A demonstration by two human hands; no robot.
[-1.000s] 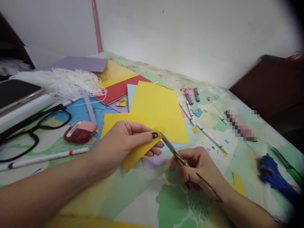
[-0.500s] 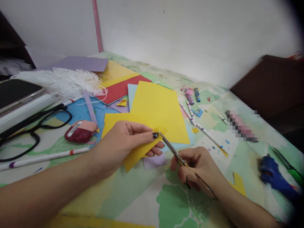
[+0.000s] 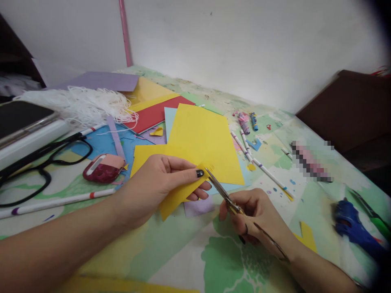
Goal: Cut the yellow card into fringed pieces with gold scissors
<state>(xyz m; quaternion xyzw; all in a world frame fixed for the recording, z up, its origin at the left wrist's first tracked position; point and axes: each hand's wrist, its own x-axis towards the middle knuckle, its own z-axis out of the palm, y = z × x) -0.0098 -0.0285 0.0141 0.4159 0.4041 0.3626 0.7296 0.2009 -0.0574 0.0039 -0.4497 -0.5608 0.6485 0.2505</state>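
Works over a table (image 3: 345,175) spread with a green-and-white patterned cloth (image 3: 180,260). Has a broad yellow paper sheet (image 3: 201,130) lying about mid-table, just beyond the hands, and a loose heap of white string (image 3: 91,106) toward the far edge on the left, probably set aside from the blades. Has a blue plastic glue gun (image 3: 351,224) near the right edge, likely parked within reach. Bends the left hand (image 3: 146,189) round a narrow yellow paper strip (image 3: 174,201), thumb and fingers clamped on it close to the cut, apparently to steady the thin edge. Closes the right hand (image 3: 259,215) on the handles of slim metal scissors (image 3: 224,196), fingers curled together, exact seating in the loops impossible to tell. Angles the tips onto the strip's corner, seemingly for short, controlled snips beside a row of fine slits (image 3: 211,167).
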